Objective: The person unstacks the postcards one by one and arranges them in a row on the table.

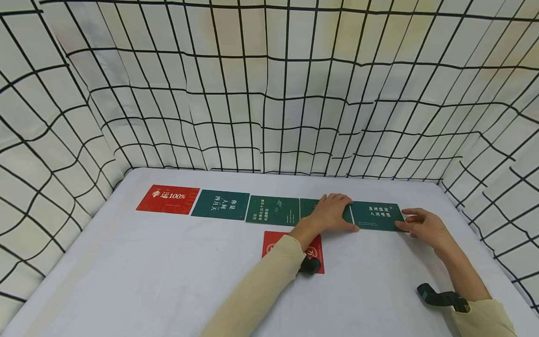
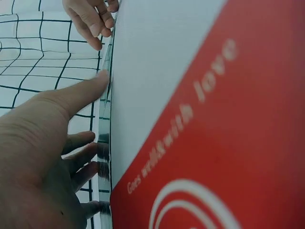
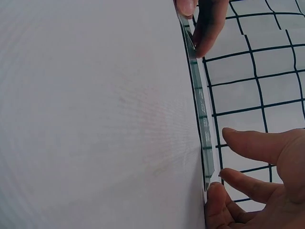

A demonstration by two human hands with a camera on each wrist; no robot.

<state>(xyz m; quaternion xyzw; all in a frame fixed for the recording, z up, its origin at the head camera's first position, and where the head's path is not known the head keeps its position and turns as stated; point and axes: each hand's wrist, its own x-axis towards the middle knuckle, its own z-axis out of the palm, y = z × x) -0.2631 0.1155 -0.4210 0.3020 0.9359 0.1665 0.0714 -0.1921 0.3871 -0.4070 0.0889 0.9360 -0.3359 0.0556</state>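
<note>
A row of cards lies along the back of the white table: a red card (image 1: 168,200), then a green card (image 1: 221,204), another green card (image 1: 273,210), a green card (image 1: 309,207) partly under my left hand, and a green card (image 1: 376,216) at the right end. My left hand (image 1: 328,215) rests with spread fingers on the covered card, its thumb by the seam with the end card. At that end card's right edge, my right hand (image 1: 425,227) touches with its fingertips, thumb and fingers apart. Below the row, another red card (image 1: 317,248) lies partly hidden by my left forearm.
White cloth covers the table (image 1: 147,271). Black netting (image 1: 273,98) over pale sheeting stands behind it and on both sides, close to the row's far side. Each wrist carries a black strap mount; the right mount (image 1: 442,298) hangs above the cloth.
</note>
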